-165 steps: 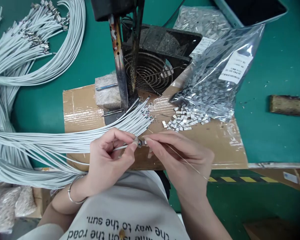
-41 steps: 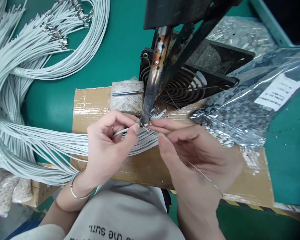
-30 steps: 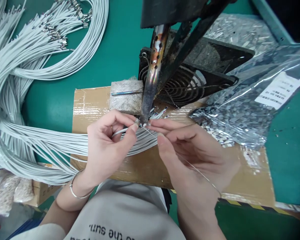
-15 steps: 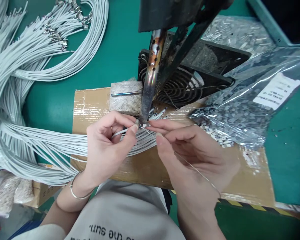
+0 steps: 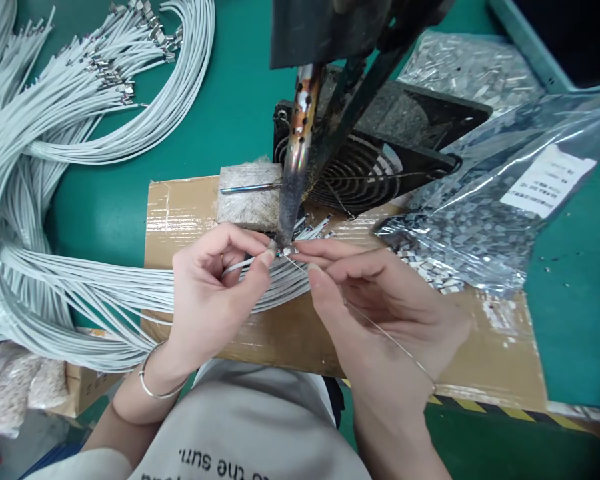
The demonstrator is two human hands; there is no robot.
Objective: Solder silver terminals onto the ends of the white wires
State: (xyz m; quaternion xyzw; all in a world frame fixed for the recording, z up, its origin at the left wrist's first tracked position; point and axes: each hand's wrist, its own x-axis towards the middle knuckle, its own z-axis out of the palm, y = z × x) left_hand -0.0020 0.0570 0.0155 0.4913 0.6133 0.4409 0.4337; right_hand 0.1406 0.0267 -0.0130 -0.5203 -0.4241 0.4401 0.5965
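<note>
Moved: wire [image 5: 240, 265] lifted against iron [image 5: 293, 180], 12 o'clock of hands.
Left hand [image 5: 213, 297]: clamped on wire.
Right hand [image 5: 385, 310]: pinching terminal [image 5: 287, 251], solder [image 5: 380, 335] trailing to 5 o'clock.

The pale grey printed shirt [image 5: 260, 433] reads "the sun.", upside down to the camera. The white paper label [image 5: 547, 180] on the clear plastic bag [image 5: 480, 227] carries print too small to read.
</note>
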